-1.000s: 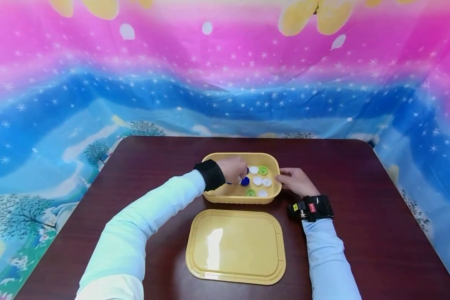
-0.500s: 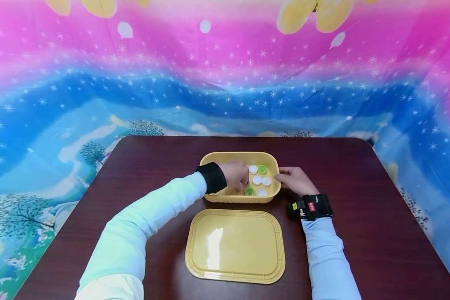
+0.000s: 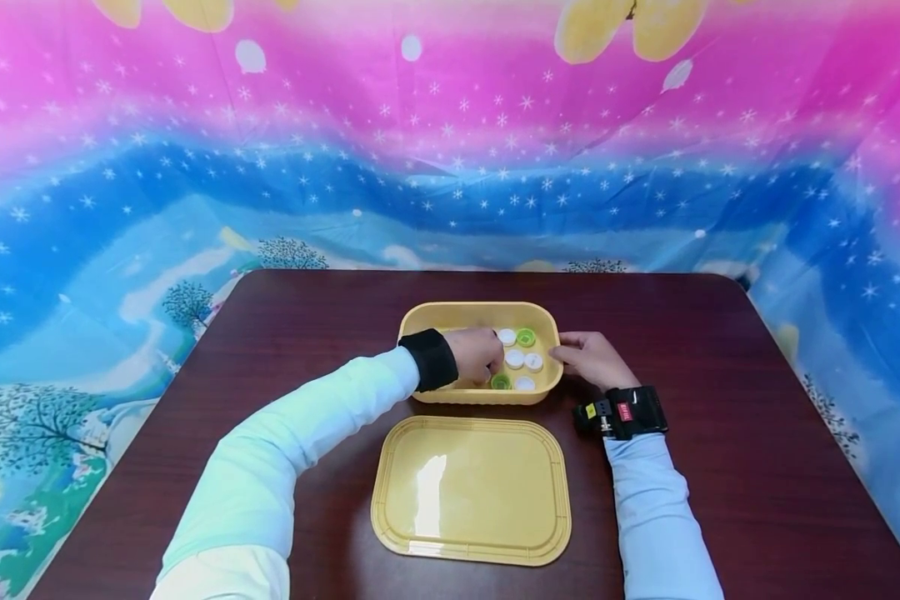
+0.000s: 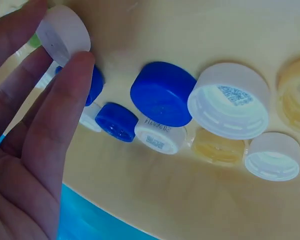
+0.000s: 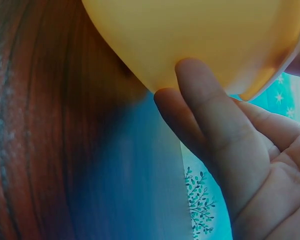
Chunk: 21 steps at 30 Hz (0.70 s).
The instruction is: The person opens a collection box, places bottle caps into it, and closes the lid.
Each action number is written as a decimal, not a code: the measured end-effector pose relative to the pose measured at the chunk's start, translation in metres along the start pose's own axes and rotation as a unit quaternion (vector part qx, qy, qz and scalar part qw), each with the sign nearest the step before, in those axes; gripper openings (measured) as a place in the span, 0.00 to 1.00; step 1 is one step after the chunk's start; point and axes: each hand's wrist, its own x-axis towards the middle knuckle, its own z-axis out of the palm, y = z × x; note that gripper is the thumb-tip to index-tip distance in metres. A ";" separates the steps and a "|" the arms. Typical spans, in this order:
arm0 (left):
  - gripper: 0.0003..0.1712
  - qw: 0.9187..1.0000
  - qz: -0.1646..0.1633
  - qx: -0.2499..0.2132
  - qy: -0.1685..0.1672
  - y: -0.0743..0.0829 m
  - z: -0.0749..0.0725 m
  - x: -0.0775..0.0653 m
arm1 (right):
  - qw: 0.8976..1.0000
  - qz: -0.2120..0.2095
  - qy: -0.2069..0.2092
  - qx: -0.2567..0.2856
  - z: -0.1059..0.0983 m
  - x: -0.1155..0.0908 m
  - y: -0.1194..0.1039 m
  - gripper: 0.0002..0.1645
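My left hand (image 3: 476,353) reaches into a yellow plastic box (image 3: 480,397). Thumb and fingers pinch a white bottle cap (image 4: 65,34), raised on edge in the left wrist view. Beside that hand lie more bottle caps: a blue cap (image 4: 162,97), a white cap (image 4: 230,102) with a printed code inside, a yellow cap (image 4: 219,146) and others. A green cap (image 3: 525,337) and several white ones sit in the box's right part. My right hand (image 3: 598,362) holds the box's right end, fingers against the outer wall (image 5: 140,40). The left hand hides the box's middle.
In front of the box, a flat yellow lid (image 3: 471,492) lies on the dark reddish-brown table (image 3: 307,333). A patterned cloth (image 3: 450,133) hangs behind the table and along its sides.
My left hand has shifted slightly right inside the box; blue caps visible a second ago are now hidden behind it in the head view. The right hand keeps its place at the box.
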 end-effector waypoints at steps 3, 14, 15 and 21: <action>0.22 1.000 0.000 0.016 0.001 0.001 0.000 0.001 | 1.000 0.000 -0.001 -0.003 0.000 -0.001 -0.001 0.31; 0.20 0.998 0.001 0.056 0.005 0.006 0.004 0.002 | 1.000 -0.002 -0.006 0.005 0.000 -0.004 -0.003 0.30; 0.20 0.998 0.002 0.059 0.006 0.006 0.004 0.002 | 1.000 -0.003 -0.007 0.008 0.000 -0.004 -0.003 0.30; 0.19 0.998 0.007 0.055 0.015 0.005 0.004 0.002 | 1.000 -0.009 -0.010 0.009 0.000 -0.007 -0.005 0.30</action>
